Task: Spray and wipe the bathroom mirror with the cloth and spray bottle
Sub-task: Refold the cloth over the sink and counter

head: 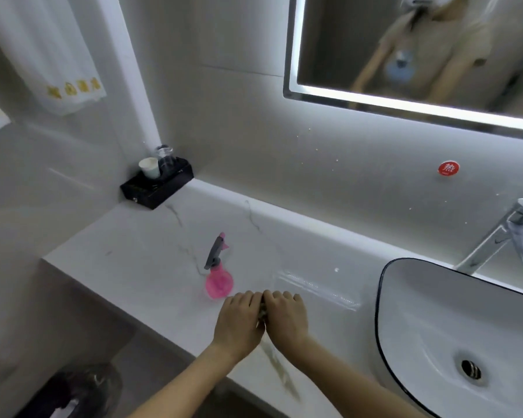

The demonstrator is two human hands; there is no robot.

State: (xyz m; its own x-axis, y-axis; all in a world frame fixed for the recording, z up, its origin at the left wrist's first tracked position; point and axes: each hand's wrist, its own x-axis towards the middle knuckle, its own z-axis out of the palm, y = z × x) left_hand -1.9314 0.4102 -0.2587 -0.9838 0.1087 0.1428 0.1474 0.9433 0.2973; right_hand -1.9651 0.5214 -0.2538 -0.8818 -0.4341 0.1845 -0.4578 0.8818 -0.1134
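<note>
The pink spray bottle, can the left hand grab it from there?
Probably yes. The spray bottle stands just beyond the left hand with nothing between them, though both hands are busy with something small.

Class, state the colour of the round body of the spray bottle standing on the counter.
Pink, translucent, on the spray bottle with a grey trigger head; shown in the head view.

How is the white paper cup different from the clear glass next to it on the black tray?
The paper cup is opaque white and shorter; the clear glass is see-through and taller. The cup stands nearer the tray's left end, the glass behind it. Both stand on the tray.
</note>
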